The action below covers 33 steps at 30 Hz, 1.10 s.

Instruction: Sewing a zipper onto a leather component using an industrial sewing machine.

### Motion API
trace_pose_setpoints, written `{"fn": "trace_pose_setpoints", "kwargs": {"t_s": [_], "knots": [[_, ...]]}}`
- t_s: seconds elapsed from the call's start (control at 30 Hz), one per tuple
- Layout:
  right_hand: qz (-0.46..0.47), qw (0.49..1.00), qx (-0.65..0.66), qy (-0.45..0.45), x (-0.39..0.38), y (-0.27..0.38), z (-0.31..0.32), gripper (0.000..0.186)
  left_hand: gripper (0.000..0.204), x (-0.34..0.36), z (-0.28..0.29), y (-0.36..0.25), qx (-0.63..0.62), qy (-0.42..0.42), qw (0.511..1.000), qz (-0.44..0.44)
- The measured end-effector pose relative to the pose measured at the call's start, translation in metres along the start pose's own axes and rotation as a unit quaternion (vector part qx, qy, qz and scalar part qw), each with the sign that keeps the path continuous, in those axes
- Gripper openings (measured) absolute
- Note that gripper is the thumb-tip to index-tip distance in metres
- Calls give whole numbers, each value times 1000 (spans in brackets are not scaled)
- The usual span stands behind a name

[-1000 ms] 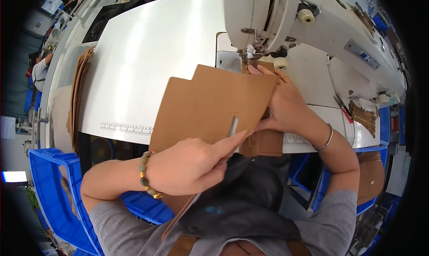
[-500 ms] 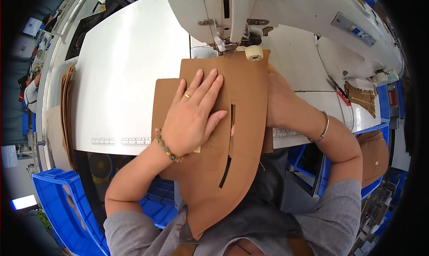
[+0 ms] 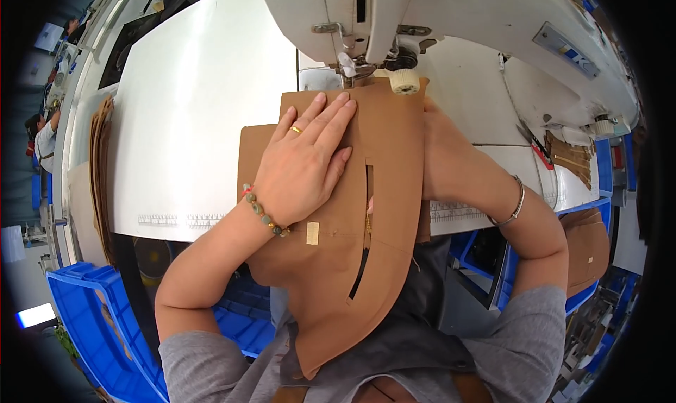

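Note:
A large brown cut panel (image 3: 391,199), seemingly fabric or leather, lies across the white table's front edge and hangs toward me. A long slit runs down its middle, and a small pale yellow patch (image 3: 313,233) sits on it. On its upper left part rests my left hand (image 3: 301,164), flat with the fingers stretched forward. At the right edge is my right hand (image 3: 445,153), its fingers hidden beneath the panel; a bit of skin shows through the slit. The panel's far end reaches the needle area (image 3: 357,71) of a white sewing machine (image 3: 479,12).
Red-handled snips (image 3: 541,152) lie at the right beside brown pieces (image 3: 569,156). A stack of brown panels (image 3: 101,181) stands against the table's left end. Blue bins (image 3: 88,280) flank me below the table (image 3: 204,121). A ruler strip (image 3: 176,220) runs along the near edge.
My left hand has slid slightly forward over the panel, toward the machine, uncovering the pale yellow patch. The panel's far edge has moved slightly under the machine head. My right hand stays at the edge.

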State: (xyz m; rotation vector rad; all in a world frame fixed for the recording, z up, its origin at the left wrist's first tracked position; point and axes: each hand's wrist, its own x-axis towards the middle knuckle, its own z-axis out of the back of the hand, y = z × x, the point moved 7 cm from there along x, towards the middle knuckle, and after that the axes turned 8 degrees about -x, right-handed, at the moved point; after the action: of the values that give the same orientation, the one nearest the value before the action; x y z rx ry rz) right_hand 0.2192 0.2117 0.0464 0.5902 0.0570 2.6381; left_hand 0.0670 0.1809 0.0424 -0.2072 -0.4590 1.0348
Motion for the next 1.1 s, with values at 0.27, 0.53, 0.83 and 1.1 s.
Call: {"fn": "trace_pose_setpoints", "kwargs": {"t_s": [0.27, 0.53, 0.83, 1.1], "knots": [[6, 999, -37, 29, -1, 2, 4, 56, 57, 0, -5, 2, 36, 9, 999, 28], [-11, 999, -28, -11, -1, 0, 0, 46, 54, 3, -2, 1, 32, 6, 999, 27], [-8, 999, -34, 8, -1, -3, -1, 50, 54, 8, -3, 7, 37, 15, 999, 27], [-25, 996, -60, 63, 2, 1, -1, 54, 47, 22, -1, 25, 58, -37, 998, 5]]}}
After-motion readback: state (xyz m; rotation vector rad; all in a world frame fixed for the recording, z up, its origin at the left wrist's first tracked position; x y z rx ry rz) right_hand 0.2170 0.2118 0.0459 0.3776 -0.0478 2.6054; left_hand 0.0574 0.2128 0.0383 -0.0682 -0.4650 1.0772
